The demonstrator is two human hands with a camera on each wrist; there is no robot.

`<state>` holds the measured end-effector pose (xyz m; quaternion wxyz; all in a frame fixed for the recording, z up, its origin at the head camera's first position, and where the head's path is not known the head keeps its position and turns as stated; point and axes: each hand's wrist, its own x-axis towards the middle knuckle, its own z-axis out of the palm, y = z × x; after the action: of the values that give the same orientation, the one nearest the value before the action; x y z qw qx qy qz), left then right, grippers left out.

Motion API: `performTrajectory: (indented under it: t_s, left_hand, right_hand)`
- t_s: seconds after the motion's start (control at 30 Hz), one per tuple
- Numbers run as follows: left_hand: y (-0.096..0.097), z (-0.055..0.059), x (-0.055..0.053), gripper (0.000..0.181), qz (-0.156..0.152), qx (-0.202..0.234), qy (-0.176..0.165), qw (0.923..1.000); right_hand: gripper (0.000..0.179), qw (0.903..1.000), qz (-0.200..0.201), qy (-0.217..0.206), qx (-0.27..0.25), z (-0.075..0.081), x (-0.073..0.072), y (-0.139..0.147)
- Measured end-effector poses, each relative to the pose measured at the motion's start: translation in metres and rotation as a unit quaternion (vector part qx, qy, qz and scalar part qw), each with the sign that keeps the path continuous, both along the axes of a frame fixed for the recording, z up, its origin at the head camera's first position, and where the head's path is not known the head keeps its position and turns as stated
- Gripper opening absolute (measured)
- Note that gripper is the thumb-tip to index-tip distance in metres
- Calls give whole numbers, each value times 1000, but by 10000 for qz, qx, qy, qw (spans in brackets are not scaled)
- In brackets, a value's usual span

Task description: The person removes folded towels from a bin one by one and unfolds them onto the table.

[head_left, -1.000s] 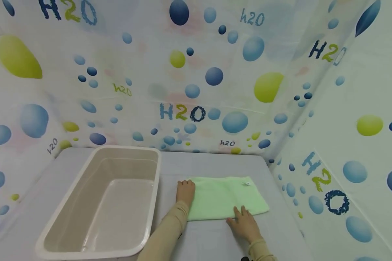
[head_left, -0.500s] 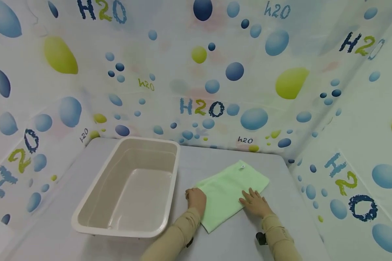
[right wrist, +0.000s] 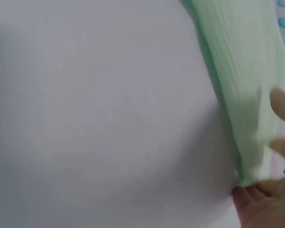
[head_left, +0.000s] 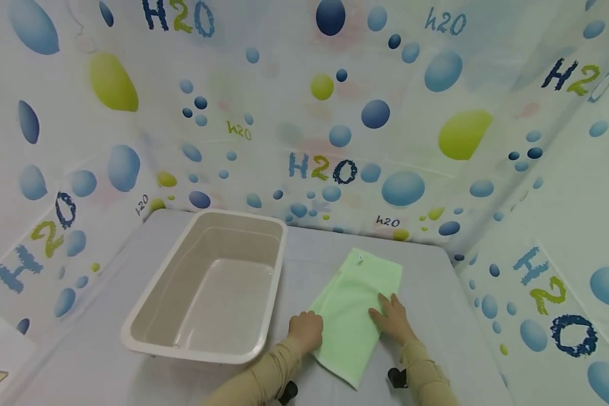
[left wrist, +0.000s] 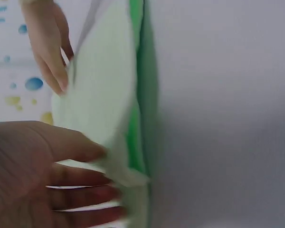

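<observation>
A folded pale green towel lies slanted on the table, with a small white tag near its far end. At its left edge is my left hand. The left wrist view shows that hand's thumb and fingers apart, tips at the towel's folded edge, where a layer stands slightly raised and brighter green shows inside. My right hand rests on the towel's right side with fingers spread. In the right wrist view its fingertips touch the towel's edge.
A large beige plastic basin stands left of the towel, close to my left forearm. The table has a pale cover. Curtains printed with blue and green drops and H2O lettering surround it at the back and sides.
The towel has turned counterclockwise, from lying crosswise to pointing away from me, its tagged end swinging left. Both hands have moved with it. The head view has shifted left.
</observation>
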<state>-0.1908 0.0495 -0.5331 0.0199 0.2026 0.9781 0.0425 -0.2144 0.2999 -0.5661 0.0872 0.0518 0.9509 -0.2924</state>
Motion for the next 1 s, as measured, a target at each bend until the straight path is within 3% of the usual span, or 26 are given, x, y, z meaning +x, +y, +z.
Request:
performTrajectory:
  t_s: [0.07, 0.13, 0.2, 0.27, 0.37, 0.47, 0.63, 0.73, 0.77, 0.97, 1.0]
  left_hand:
    - [-2, -10, -9, 9, 96, 415, 365, 9984]
    - [-2, -21, -19, 19, 201, 682, 785, 9944]
    - [-3, -31, -29, 29, 299, 972, 889, 9908]
    - [-3, -37, -39, 35, 442, 1478, 634, 9860]
    - [-5, -40, -52, 40, 735, 2155, -143, 9736]
    - [-8, -39, -58, 37, 898, 2590, -784, 9585]
    - [-12, -38, -50, 35, 911, 2699, -1133, 9519]
    - [-15, -39, -39, 35, 972, 2852, -1161, 9464]
    - [-16, -42, -36, 34, 925, 2825, -1012, 9494]
    - [-21, -51, -19, 38, 860, 2912, -865, 9489]
    - [-21, -49, -17, 40, 905, 2974, -999, 9452]
  right_hand:
    - [65, 9972, -467, 286, -514, -2, 4, -5]
    - [66, 9919, -856, 427, -841, -3, 9, -10]
    - [68, 9848, -1141, 314, -1273, -3, 14, -17]
    - [72, 9789, -1252, 56, -1611, -4, 18, -25]
    - [80, 9732, -1151, -340, -1959, -4, 24, -36]
    - [81, 9727, -992, -384, -2062, -5, 25, -43]
    - [72, 9737, -985, -280, -2035, -8, 16, -42]
    - [70, 9750, -912, -187, -2017, -10, 8, -39]
    - [70, 9757, -869, -176, -2002, -10, 5, -39]
    - [71, 9830, -606, -141, -1729, -8, -11, -40]
    - [71, 9836, -564, -121, -1711, -7, -14, -41]
